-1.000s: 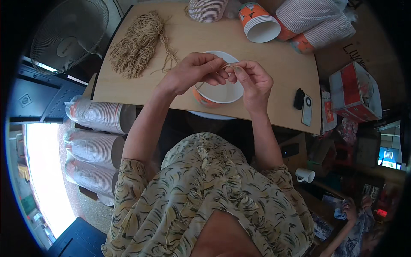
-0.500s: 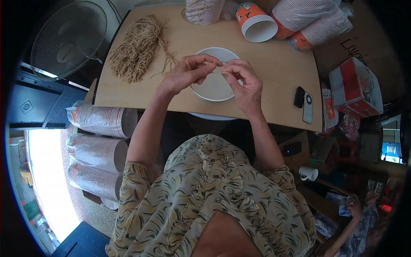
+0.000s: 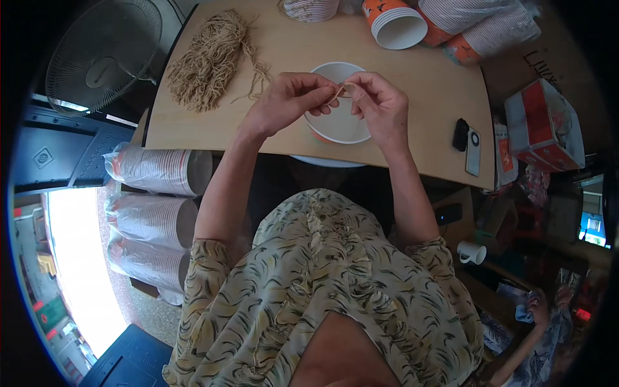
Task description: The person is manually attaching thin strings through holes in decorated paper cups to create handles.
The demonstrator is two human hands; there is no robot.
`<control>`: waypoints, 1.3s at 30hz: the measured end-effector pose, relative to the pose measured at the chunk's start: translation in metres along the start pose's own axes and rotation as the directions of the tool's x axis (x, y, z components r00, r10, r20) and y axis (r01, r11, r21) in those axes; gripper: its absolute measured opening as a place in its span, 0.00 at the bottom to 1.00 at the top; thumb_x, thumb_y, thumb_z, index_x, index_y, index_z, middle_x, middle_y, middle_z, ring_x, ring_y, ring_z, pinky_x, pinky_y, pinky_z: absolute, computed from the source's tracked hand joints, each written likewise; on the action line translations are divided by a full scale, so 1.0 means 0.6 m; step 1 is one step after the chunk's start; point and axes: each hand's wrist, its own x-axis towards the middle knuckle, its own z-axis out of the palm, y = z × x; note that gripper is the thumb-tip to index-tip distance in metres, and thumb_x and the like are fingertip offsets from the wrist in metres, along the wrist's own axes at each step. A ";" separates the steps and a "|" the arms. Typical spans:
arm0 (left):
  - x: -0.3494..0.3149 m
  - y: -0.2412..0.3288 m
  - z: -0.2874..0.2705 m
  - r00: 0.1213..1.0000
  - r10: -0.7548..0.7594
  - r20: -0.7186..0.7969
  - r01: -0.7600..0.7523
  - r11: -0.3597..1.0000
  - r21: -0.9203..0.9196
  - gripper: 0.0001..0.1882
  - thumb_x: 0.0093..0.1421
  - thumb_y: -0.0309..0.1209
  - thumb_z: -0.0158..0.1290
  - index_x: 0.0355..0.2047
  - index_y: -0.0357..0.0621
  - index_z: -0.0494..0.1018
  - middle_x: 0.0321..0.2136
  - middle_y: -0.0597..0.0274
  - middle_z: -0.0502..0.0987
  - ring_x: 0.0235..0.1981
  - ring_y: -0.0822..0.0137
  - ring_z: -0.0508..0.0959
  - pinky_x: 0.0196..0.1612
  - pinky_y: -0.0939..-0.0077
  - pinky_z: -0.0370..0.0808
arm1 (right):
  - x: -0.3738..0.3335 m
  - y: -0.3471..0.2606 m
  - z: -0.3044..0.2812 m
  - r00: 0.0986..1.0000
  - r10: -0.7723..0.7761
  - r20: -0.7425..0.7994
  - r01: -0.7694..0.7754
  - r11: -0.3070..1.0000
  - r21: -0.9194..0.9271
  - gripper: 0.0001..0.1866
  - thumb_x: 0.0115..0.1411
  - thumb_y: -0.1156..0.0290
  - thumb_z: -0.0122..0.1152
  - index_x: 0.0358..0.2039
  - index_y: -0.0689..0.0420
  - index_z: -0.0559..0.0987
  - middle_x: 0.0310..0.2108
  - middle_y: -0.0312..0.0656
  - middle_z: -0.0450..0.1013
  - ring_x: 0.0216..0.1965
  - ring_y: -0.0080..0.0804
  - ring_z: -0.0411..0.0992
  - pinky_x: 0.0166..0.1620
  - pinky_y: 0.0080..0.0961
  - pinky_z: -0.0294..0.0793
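Note:
My left hand (image 3: 291, 103) and my right hand (image 3: 382, 108) meet above a white paper bucket (image 3: 347, 131) with a round open top. Between my fingertips runs a short piece of tan cord (image 3: 336, 96), pinched from both sides; a small loop or bend shows in it. How the cord is wound behind the fingers is hidden. On the table to the left lies a loose bundle of tan cords (image 3: 209, 61), with a few strands (image 3: 258, 74) trailing toward my left wrist.
Orange-patterned paper buckets (image 3: 396, 29) and wrapped stacks (image 3: 474, 22) stand at the back right. A dark case (image 3: 460, 134) and a silver device (image 3: 473, 153) lie near the right edge. More wrapped stacks (image 3: 151, 222) sit below left, beside a fan (image 3: 103, 58). Another person's hand (image 3: 536, 306) shows lower right.
The view has shifted slightly, so the table appears higher. My fingertips have changed their hold, and the tan cord now shows as a bend between them.

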 end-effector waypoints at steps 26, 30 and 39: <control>0.016 -0.012 0.012 0.985 -0.174 0.000 0.172 0.976 0.131 0.15 0.70 0.39 0.53 0.43 0.40 0.80 0.30 0.73 0.77 0.32 0.81 0.72 0.37 0.84 0.69 | -0.005 0.036 -0.040 0.996 0.029 0.086 -0.041 0.990 0.137 0.06 0.68 0.72 0.58 0.39 0.60 0.78 0.28 0.33 0.76 0.25 0.13 0.65 0.28 0.13 0.67; 0.019 -0.016 0.008 0.988 -0.156 0.018 0.153 0.980 0.131 0.13 0.69 0.38 0.55 0.43 0.41 0.79 0.31 0.76 0.76 0.31 0.82 0.70 0.36 0.86 0.67 | 0.000 0.047 -0.046 0.993 0.004 0.117 -0.022 0.989 0.146 0.05 0.68 0.71 0.59 0.39 0.60 0.78 0.29 0.32 0.75 0.26 0.13 0.66 0.28 0.13 0.67; 0.008 -0.007 0.025 0.997 -0.066 -0.034 0.071 0.981 0.179 0.13 0.65 0.33 0.59 0.46 0.40 0.80 0.34 0.72 0.80 0.35 0.80 0.74 0.40 0.82 0.72 | 0.002 0.028 -0.043 0.987 0.132 0.095 -0.146 0.976 0.162 0.05 0.67 0.73 0.61 0.39 0.60 0.81 0.25 0.32 0.76 0.20 0.12 0.65 0.24 0.12 0.65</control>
